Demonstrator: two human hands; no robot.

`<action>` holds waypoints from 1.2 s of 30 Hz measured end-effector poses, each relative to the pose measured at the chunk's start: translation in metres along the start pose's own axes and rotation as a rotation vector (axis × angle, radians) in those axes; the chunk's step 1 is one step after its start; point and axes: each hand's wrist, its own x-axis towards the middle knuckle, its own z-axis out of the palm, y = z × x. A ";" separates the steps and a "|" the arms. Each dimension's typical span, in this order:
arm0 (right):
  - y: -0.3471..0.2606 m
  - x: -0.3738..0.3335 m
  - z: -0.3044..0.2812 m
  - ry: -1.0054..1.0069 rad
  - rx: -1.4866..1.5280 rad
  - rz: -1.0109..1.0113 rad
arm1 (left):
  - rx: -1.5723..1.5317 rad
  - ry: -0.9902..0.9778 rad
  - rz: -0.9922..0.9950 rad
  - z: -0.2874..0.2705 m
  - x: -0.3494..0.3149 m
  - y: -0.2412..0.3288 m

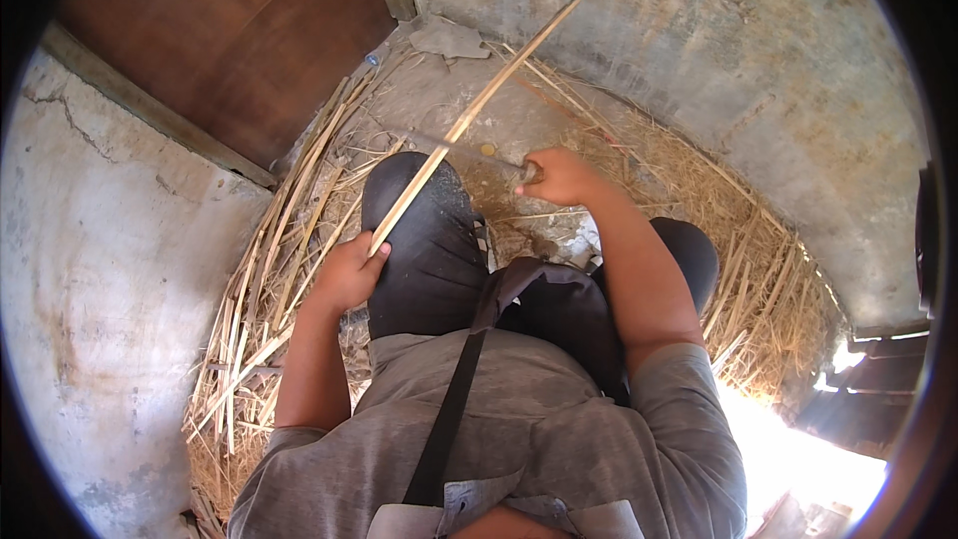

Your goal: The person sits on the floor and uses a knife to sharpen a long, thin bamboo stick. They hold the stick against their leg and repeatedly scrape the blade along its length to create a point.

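My left hand (349,274) is closed around the lower end of a long pale split-bamboo strip (489,97). The strip slants up and away to the right, passing over my left knee (414,190). In my right hand (561,178) is the handle of a knife (489,157), its thin dark blade pointing left. Blade and strip cross just beyond the knee; whether they touch I cannot tell. The blade's far end is blurred.
Long split strips (299,230) lie piled along the left wall. Shavings and more strips (768,289) heap against the right wall (699,40). A brown door panel (239,30) stands at far left. A dark strap (454,409) and bag cross my body.
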 end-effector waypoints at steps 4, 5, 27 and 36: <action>0.039 -0.003 -0.004 0.125 0.155 0.196 | 0.015 -0.005 -0.002 -0.002 0.002 0.003; 0.038 -0.003 -0.007 0.126 0.209 0.259 | 0.016 -0.009 -0.003 -0.003 0.001 0.004; 0.041 -0.005 -0.019 0.154 0.188 0.318 | 0.019 -0.007 -0.007 -0.001 0.002 -0.001; 0.009 0.000 0.007 -0.021 0.047 0.030 | 0.004 -0.009 -0.005 0.000 0.002 -0.001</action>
